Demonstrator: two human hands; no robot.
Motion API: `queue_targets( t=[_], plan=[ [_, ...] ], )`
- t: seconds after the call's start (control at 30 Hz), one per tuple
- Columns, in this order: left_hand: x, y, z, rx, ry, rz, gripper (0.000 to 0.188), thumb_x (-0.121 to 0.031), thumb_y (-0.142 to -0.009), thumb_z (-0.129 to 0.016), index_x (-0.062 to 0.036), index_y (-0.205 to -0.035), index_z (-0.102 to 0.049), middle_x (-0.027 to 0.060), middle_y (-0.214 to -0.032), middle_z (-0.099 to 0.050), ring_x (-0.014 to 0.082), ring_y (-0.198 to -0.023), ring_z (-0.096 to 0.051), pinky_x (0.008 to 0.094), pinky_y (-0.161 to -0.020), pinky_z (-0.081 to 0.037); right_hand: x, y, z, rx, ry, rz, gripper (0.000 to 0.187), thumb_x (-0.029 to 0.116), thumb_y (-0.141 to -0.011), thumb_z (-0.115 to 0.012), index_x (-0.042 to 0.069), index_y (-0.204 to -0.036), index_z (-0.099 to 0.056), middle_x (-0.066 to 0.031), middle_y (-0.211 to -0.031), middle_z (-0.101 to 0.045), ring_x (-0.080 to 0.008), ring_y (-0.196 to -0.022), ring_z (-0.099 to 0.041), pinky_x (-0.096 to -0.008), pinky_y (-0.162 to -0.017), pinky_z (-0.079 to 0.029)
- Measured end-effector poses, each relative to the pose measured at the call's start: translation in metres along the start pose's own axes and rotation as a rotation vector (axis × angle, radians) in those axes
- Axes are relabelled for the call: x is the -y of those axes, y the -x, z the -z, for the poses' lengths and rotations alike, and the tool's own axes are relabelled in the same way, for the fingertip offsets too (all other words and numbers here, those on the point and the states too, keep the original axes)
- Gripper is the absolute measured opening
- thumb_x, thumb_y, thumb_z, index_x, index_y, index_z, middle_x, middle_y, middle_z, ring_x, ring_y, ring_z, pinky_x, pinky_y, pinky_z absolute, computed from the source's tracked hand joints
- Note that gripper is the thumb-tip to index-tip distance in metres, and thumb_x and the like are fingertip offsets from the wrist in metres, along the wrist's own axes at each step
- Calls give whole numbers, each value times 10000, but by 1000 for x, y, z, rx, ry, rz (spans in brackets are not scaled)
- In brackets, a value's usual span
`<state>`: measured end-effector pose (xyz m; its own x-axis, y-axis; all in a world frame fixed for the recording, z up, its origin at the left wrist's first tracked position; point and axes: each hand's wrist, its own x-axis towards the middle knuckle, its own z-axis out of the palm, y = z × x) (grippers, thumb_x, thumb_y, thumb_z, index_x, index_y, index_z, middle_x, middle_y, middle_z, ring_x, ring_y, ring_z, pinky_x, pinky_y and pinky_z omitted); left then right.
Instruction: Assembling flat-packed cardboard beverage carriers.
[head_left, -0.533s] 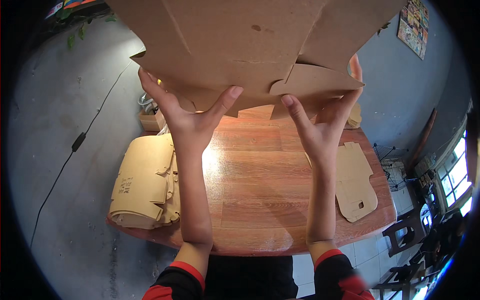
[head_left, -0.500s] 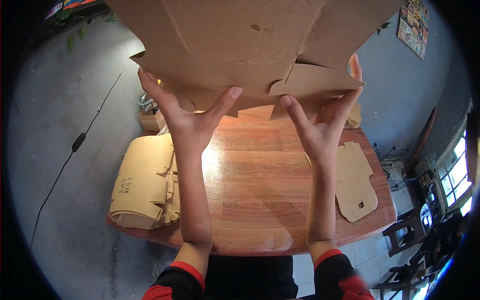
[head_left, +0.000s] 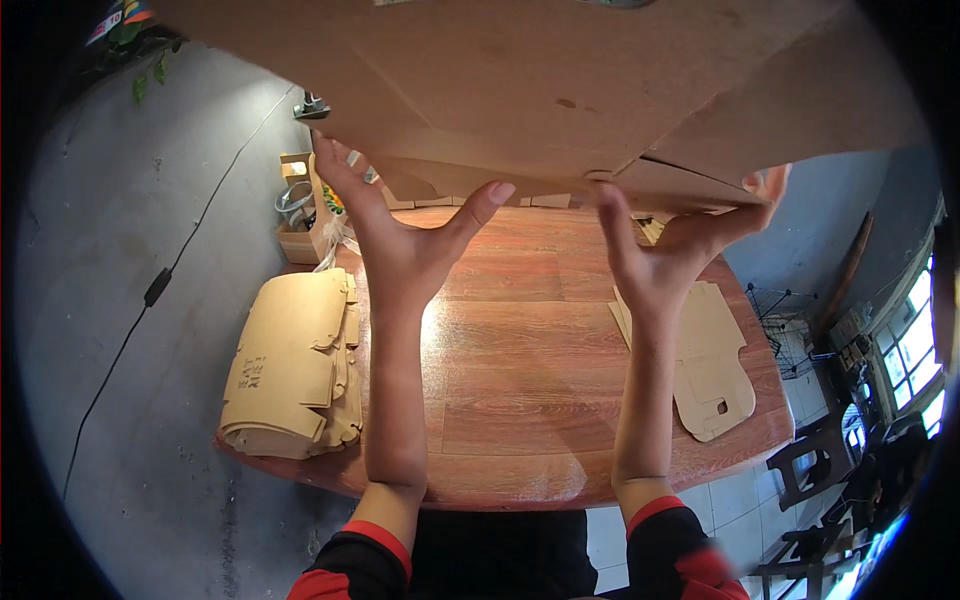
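Table: one, wood-grain top, reddish brown (head_left: pixel 530 400). It carries the loose items listed below.

Cardboard carton: one, brown, partly folded (head_left: pixel 540 90). It is held up in the air above the table's far edge and runs out of view at the top. A slit between two of its panels shows near the right thumb.

Cardboard blanks: one pile (head_left: pixel 285 345), curled over at its near end, lying along the table's left edge. Several layers show; the exact count cannot be told. Dark marks are on the top sheet.

Flat cardboard panel: one visible in large part (head_left: pixel 712 365), with one handle slot, lying along the right edge. The right forearm covers part of it. A pale corner shows on the other side of that forearm; whether it belongs to the same panel cannot be told.

Wooden caddy: one (head_left: pixel 298 243), standing at the far left corner.

Hands: two. Left hand (head_left: pixel 405 235) is clamped on the carton's left part, thumb at the lower edge, fingers at the outer side. Right hand (head_left: pixel 660 255) is clamped on the right part; its thumb is blurred.

Grey coil: one (head_left: pixel 294 199), at the caddy.
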<state>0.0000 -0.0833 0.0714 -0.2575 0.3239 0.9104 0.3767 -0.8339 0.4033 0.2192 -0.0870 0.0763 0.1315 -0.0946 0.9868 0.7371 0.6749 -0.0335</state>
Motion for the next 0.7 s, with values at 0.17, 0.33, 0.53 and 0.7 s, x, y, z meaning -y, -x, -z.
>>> queue_targets(
  t=[0.17,0.33,0.53,0.7],
  plan=[
    [12,2,-8,4,-34,-74,1234,-343,-719,-951,-62,-1582,-114,180,-1508,-317,334,-1348,-439,473,-1089,-429,11,-4,4,60,-117,-321,1110,305,-870,-826,-35,-1599,-60,-277,-1511,-349,-408,-1446,-325,-525,-1133,-333],
    [16,8,-16,-67,-141,-39,1239,-338,-744,-937,-11,-1577,-81,187,-1536,-266,325,-1390,-365,484,-1137,-357,8,-5,0,50,-2,-258,1077,198,-894,-800,29,-1630,-32,-291,-1482,-427,-424,-1452,-367,-535,-1135,-360],
    [7,7,-18,-62,-243,-27,1284,-347,-760,-927,20,-1571,-2,218,-1540,-239,327,-1414,-317,481,-1161,-320,11,-3,-2,8,-16,-202,1046,135,-862,-832,173,-1594,-86,-279,-1510,-384,-401,-1358,-508,-509,-1048,-494],
    [-1,4,-13,-16,-76,15,1372,-298,-784,-913,101,-1544,156,343,-1606,-32,390,-1529,-87,509,-1261,-41,15,1,-8,7,39,-109,844,71,-839,-836,109,-1475,-282,-283,-1533,-348,-457,-1474,-349,-509,-983,-515]
  ],
)
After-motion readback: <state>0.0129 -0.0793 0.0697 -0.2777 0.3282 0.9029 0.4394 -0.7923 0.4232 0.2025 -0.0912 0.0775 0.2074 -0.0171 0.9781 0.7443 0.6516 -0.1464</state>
